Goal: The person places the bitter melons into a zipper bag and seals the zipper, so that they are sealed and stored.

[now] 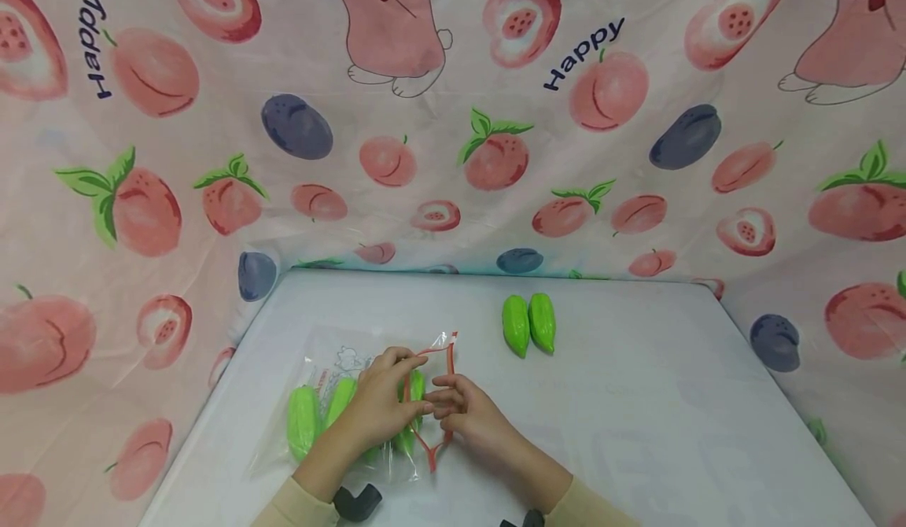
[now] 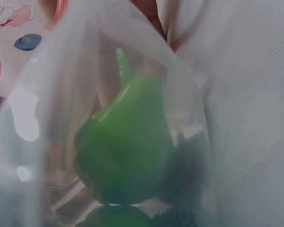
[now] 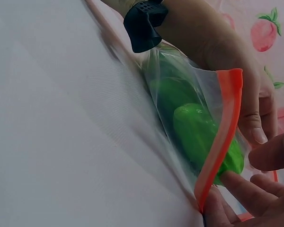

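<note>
A clear zip bag (image 1: 347, 358) with a red-orange zip strip (image 3: 221, 132) lies on the table, its mouth facing right and gaping. Several glossy green vegetables (image 1: 304, 421), ridged and pepper-like, lie inside. My left hand (image 1: 382, 405) grips the bag's upper rim at the mouth, fingers and thumb bent over the strip. At the same mouth is my right hand (image 1: 470, 413). One of its fingers touches the end of a green vegetable (image 3: 196, 127) just within. The left wrist view shows a green vegetable (image 2: 125, 142) with a stem through the film.
Two more green vegetables (image 1: 517, 326) lie side by side behind the hands, right of the bag. The white table (image 1: 637, 401) runs back to a fruit-printed cloth (image 1: 439, 157) hanging behind and at the sides. Black wrist mounts (image 1: 357, 502) sit by the sleeves.
</note>
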`<state>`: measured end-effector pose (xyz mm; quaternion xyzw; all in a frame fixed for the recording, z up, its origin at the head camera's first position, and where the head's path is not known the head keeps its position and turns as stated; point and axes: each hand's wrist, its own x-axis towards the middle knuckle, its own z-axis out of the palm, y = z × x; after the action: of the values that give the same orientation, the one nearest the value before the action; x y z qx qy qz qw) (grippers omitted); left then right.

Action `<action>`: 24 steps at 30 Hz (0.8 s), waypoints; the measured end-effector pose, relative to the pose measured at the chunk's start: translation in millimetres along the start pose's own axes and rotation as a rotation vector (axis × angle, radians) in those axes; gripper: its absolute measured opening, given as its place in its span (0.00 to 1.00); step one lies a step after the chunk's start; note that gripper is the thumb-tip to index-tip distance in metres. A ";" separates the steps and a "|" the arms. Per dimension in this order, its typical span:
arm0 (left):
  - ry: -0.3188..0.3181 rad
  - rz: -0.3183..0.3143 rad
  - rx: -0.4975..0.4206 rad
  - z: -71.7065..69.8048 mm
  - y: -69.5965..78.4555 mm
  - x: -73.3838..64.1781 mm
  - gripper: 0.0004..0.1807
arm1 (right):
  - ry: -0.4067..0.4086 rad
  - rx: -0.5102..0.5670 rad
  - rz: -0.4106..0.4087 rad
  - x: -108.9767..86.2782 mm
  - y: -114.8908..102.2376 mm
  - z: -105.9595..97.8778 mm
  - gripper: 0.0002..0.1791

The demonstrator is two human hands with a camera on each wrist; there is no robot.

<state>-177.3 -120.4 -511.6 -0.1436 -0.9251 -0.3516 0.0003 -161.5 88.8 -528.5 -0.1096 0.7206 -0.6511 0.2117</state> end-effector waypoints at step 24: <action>-0.003 -0.022 0.008 0.5 1.1 1.6 0.40 | 0.065 0.143 0.048 -3.2 0.1 -13.2 0.31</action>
<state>-178.5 -118.9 -511.1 -0.1337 -0.9280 -0.3477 -0.0044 -164.5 101.9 -527.2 -0.0557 0.6812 -0.6989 0.2108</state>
